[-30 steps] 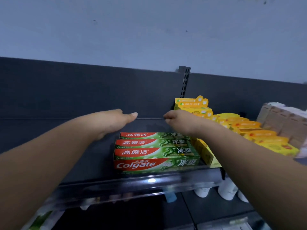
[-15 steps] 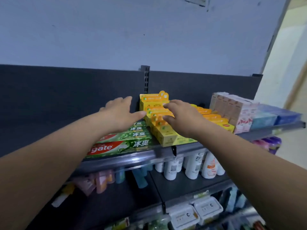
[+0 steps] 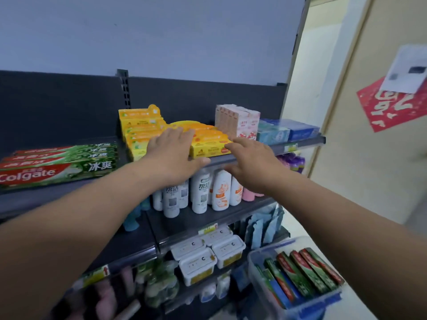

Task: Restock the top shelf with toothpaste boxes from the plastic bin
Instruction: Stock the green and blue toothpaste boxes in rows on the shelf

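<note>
Head view, stocking a store shelf. Nearest you, low at the right, the plastic bin (image 3: 277, 245) holds the toothpaste boxes (image 3: 300, 271), lying side by side with their red-and-green faces up. Neither hand holds one, so the next fetch is not yet begun.

Hazard, judged from this layout: both of your hands are at the front row of cartons by the shelf lip. A careless drop toward the bin could drag a carton over the edge onto the white bottles (image 3: 201, 190) on the shelf below. A hurried reach could also knock the bin's rim.

Farther out, your left hand (image 3: 172, 155) is palm down over the yellow boxes (image 3: 138, 132), with straight, spread fingers and the thumb across the front edge of the top shelf (image 3: 300, 145). Whether it touches them cannot be told. Your right hand (image 3: 251, 162), to its right, is likewise spread and empty, its fingertips just beside the orange-yellow boxes (image 3: 210, 146). Both forearms extend forward and upward.

On the top shelf, left of the hands, the Colgate boxes (image 3: 57, 165) lie flat in a row. At the far right stand pink-and-white cartons (image 3: 238, 123), then blue boxes (image 3: 288, 130).
</note>
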Available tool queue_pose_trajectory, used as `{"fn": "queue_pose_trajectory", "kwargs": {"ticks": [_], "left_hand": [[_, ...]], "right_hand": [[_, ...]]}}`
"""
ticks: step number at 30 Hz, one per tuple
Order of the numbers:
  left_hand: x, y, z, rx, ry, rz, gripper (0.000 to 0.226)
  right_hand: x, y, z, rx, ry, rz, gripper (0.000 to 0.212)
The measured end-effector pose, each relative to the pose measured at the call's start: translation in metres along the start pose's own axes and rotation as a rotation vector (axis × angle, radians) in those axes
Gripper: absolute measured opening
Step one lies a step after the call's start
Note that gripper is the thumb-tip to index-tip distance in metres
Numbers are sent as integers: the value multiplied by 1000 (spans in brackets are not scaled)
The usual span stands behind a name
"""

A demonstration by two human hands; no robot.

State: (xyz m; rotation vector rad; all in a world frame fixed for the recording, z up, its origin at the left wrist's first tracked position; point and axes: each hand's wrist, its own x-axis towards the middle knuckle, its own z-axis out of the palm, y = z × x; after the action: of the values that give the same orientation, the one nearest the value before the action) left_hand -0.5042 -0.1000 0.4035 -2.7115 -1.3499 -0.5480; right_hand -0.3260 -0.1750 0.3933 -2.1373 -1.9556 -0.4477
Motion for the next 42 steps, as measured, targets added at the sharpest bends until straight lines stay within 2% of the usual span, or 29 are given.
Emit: {"fn": "queue_pose_trajectory", "kwargs": {"ticks": [13, 20, 24, 30, 35, 40, 42], "left_hand": [[14, 137, 49, 23, -23, 268, 81], [46, 191, 92, -32, -123, 409, 81], [80, 212, 122, -79, -162, 488, 71], [129, 237, 167, -122, -281, 526, 70], [157, 252, 207, -153, -358, 565, 80], [176, 266, 248, -185, -454, 539, 66], [182, 274, 265, -175, -475, 521, 68]], "right_hand": [[-109, 121, -4, -42, -56, 260, 58], [-129, 171, 24, -44, -124, 398, 58], [-126, 199, 41, -40, -176, 490, 59], [-114, 238, 72, -18, -249, 606, 60], [-109, 268, 105, 10, -304, 685, 60], [-111, 299, 143, 64, -366, 727, 60], [-112, 315, 159, 100, -402, 738, 60]]}}
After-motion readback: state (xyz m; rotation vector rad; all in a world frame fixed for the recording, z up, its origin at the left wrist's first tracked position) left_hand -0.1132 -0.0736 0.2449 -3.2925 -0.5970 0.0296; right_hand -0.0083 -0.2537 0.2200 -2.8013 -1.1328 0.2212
